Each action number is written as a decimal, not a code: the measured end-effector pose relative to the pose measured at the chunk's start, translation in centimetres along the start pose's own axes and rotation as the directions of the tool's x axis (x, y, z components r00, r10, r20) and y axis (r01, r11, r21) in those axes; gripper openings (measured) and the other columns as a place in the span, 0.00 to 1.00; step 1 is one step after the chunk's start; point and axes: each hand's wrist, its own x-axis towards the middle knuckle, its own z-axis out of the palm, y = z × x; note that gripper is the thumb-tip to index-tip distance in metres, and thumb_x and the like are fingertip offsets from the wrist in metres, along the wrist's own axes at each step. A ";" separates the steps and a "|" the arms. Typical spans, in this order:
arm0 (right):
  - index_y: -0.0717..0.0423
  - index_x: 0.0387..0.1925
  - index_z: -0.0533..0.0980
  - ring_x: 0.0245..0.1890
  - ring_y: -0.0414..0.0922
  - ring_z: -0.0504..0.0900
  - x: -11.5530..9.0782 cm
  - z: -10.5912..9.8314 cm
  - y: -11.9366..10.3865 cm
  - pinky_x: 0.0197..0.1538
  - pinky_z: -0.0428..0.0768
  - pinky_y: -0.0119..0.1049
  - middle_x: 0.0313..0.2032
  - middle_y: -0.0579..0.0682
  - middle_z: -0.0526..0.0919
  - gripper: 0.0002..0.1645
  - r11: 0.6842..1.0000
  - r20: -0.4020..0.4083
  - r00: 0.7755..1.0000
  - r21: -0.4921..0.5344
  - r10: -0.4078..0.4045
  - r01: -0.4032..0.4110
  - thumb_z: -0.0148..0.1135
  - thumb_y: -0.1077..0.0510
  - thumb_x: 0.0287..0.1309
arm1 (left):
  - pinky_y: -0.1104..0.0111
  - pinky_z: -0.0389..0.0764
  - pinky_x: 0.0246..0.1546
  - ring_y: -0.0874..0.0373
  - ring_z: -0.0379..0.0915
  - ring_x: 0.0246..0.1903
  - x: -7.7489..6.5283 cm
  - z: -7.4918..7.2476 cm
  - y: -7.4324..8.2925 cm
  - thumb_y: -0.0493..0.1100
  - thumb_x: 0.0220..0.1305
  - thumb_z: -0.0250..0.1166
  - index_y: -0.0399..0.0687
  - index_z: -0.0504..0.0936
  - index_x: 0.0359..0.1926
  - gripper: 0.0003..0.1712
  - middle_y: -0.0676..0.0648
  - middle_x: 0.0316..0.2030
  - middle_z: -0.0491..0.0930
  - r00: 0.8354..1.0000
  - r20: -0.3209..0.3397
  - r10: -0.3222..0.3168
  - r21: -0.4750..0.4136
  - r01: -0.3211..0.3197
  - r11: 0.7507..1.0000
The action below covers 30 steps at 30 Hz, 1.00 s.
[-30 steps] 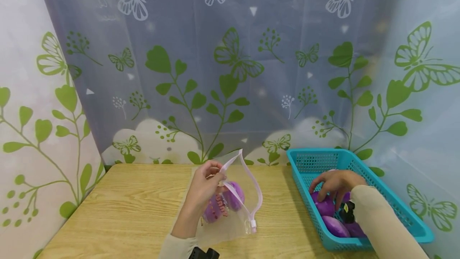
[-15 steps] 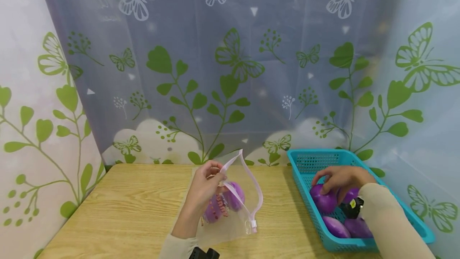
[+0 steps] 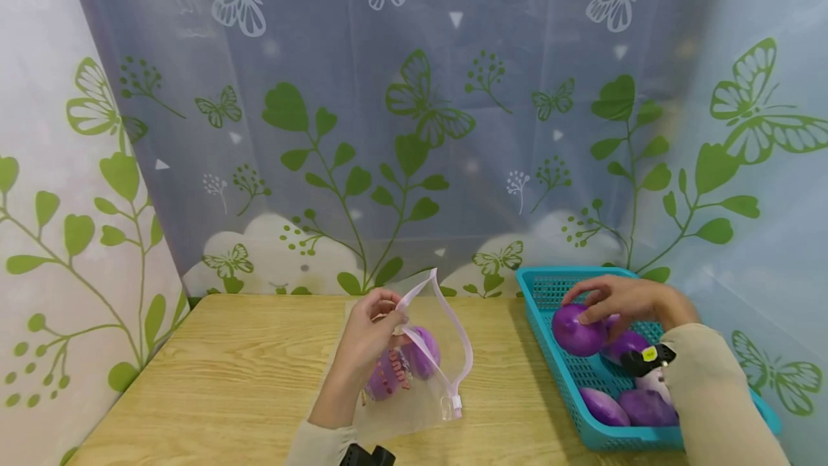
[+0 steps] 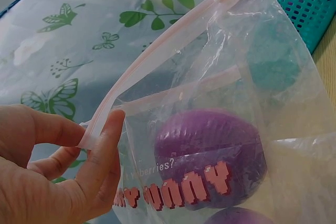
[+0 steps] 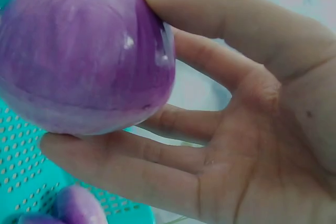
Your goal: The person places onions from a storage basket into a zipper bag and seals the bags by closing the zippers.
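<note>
My left hand [image 3: 362,344] pinches the mouth of a clear zip bag [image 3: 394,419] between thumb and fingers, and the pink-edged opening gapes to the right. Through the plastic a ridged purple round thing [image 4: 210,156] shows behind pink lettering, with a second purple piece [image 4: 239,217] below it. Over the turquoise basket [image 3: 621,440] my right hand [image 3: 634,300] holds a glossy purple onion [image 3: 577,333], the thumb on one side and fingers curled round the other. The right wrist view has the onion [image 5: 89,61] raised above the basket floor.
Several more purple pieces stay in the basket: an oblong one [image 3: 604,407] and a darker one [image 3: 647,408] at the near end, a round one [image 3: 626,345] under the right hand, and a whitish one [image 3: 656,383]. A patterned curtain [image 3: 414,185] stands behind the wooden table [image 3: 259,365].
My right hand has closed round the onion and raised it from the other pieces, moving up and slightly back. The left hand and bag have stayed in place.
</note>
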 end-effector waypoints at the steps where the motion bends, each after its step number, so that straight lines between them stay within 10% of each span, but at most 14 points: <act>1: 0.60 0.67 0.71 0.50 0.53 0.84 -0.1 0.0 -0.2 0.47 0.90 0.51 0.61 0.66 0.75 0.30 1.000 -0.006 1.000 0.007 -0.014 0.014 0.66 0.55 0.68 | 0.67 0.90 0.35 0.55 0.78 0.36 0.0 0.0 0.0 0.29 0.70 0.59 0.34 0.76 0.49 0.09 0.43 0.38 0.76 1.000 0.000 0.000 -0.001 0.000 1.000; 12: 0.64 0.70 0.67 0.50 0.54 0.84 -1.1 0.7 -2.4 0.47 0.91 0.49 0.61 0.72 0.71 0.33 0.987 -0.077 0.985 -0.032 -0.158 0.156 0.65 0.57 0.69 | 0.67 0.90 0.34 0.55 0.78 0.36 0.0 0.0 -0.1 0.28 0.69 0.59 0.34 0.76 0.49 0.09 0.43 0.38 0.76 1.000 -0.003 0.003 -0.003 -0.003 1.000; 30: 0.61 0.67 0.71 0.47 0.50 0.85 -1.4 4.3 -6.4 0.44 0.91 0.46 0.57 0.70 0.74 0.32 0.980 -0.215 0.959 -0.116 -0.183 0.161 0.68 0.54 0.67 | 0.68 0.90 0.34 0.56 0.77 0.36 -0.1 0.0 0.1 0.28 0.70 0.59 0.33 0.76 0.49 0.09 0.43 0.38 0.76 1.000 0.005 0.004 -0.015 -0.004 1.000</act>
